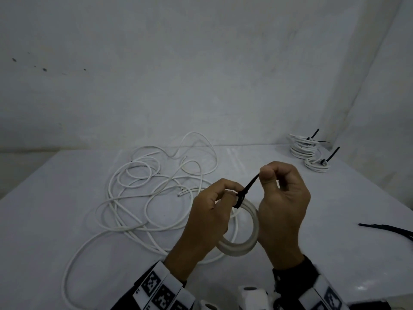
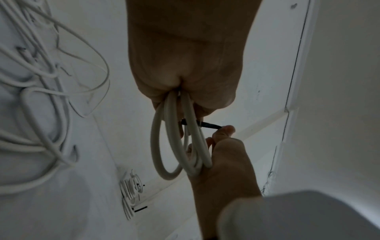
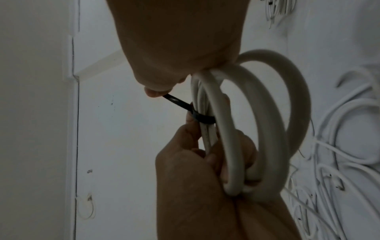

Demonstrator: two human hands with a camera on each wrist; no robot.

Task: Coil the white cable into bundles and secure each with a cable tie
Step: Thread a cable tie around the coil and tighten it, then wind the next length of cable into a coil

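Both hands: left (image 1: 210, 211) grips coil (image 1: 250, 233), right (image 1: 283, 198) pinches black tie (image 1: 248, 189).

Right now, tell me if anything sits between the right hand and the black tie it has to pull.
Nothing visible does. The right hand already pinches the tail of the black cable tie, which is looped around the white coil held in the left hand. The tail runs bare from the coil to that grip.

No readable text anywhere; the wrist bands (image 1: 156, 289) carry only black-and-white square markers.
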